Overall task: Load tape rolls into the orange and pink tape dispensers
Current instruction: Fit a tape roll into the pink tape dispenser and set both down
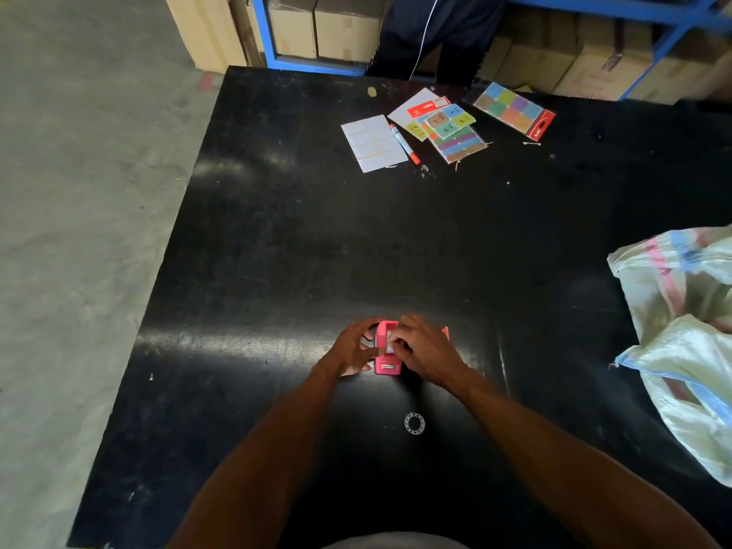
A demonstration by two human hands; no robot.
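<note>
A pink tape dispenser (386, 364) stands on the black table (317, 239), with its metal cutter facing me. My left hand (352, 348) grips its left side. My right hand (426, 350) is closed over its top, fingertips pressing on a pale tape roll (390, 341) in the dispenser's well. A sliver of the orange dispenser (445, 332) shows behind my right hand; most of it is hidden. A clear tape roll (414, 423) lies flat on the table nearer to me, apart from both hands.
At the far side lie a white label sheet (374, 142), a red marker (404, 144) and packs of coloured sticky notes (515, 110). A woven plastic sack (681, 334) fills the right edge. A person's dark legs (431, 33), cardboard boxes and blue shelving stand behind the table.
</note>
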